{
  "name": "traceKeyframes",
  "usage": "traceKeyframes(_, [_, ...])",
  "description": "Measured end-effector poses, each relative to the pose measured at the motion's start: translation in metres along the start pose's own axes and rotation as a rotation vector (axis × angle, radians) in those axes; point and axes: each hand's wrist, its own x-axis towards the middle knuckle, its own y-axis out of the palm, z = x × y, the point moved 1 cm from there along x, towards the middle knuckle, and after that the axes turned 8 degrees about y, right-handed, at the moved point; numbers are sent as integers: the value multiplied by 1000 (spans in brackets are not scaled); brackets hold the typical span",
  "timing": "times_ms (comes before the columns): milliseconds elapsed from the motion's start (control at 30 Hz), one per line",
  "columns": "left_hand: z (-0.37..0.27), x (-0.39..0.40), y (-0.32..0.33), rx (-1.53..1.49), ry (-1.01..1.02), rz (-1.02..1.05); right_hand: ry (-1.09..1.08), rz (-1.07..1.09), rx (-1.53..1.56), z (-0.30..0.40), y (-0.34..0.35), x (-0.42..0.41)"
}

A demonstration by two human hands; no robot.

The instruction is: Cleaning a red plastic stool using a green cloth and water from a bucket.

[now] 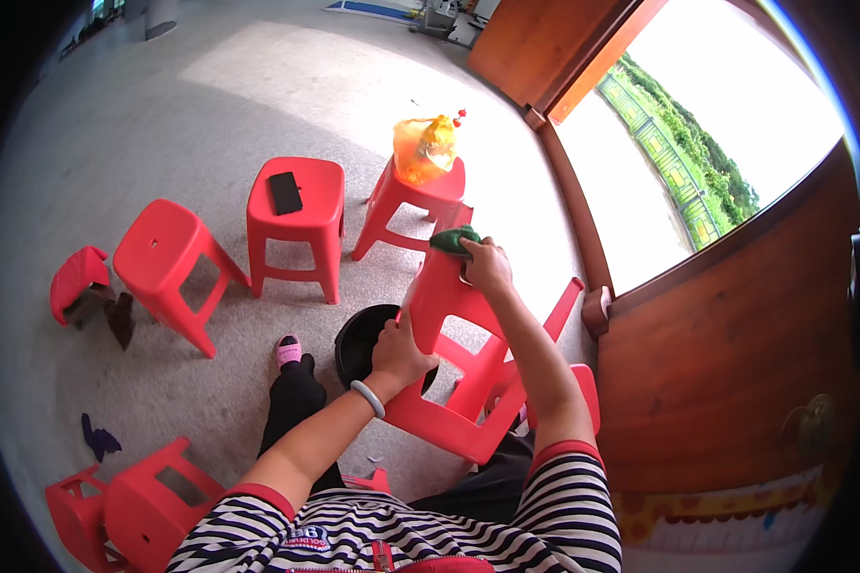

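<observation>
A red plastic stool [466, 422] is tilted on its side in front of me, its legs towards my body. My left hand [399, 352] grips one of its side edges, a pale bangle at the wrist. In my right hand [487, 263] is a bunched green cloth [453, 240], pressed to the stool near its seat end. Partly hidden beneath the stool and my left hand, a black bucket [355, 344] stands on the floor; its contents cannot be made out.
A stool [294, 236] bears a black flat object [285, 193]; another [383, 215] holds an orange plastic bag [419, 154]. A third stool [161, 247] stands left. Toppled stools [158, 501] lie lower left, near a dark cloth [99, 438]. Wooden doors [724, 358] flank the bright doorway on the right.
</observation>
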Motion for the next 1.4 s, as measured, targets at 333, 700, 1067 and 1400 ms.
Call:
traceKeyframes(333, [-4,0,2,-21,22,-9,110,-93,-35,8,-11,46])
traceKeyframes(700, [-6,5,0,13,-31,21,-299,-50,-288,8,-14,-47])
traceKeyframes(1067, [-4,7,6,12,-23,47,37,-73,-215,38,-10,55])
traceKeyframes(1400, [-10,13,2,16,-48,76,-51,-193,-363,73,22,-6])
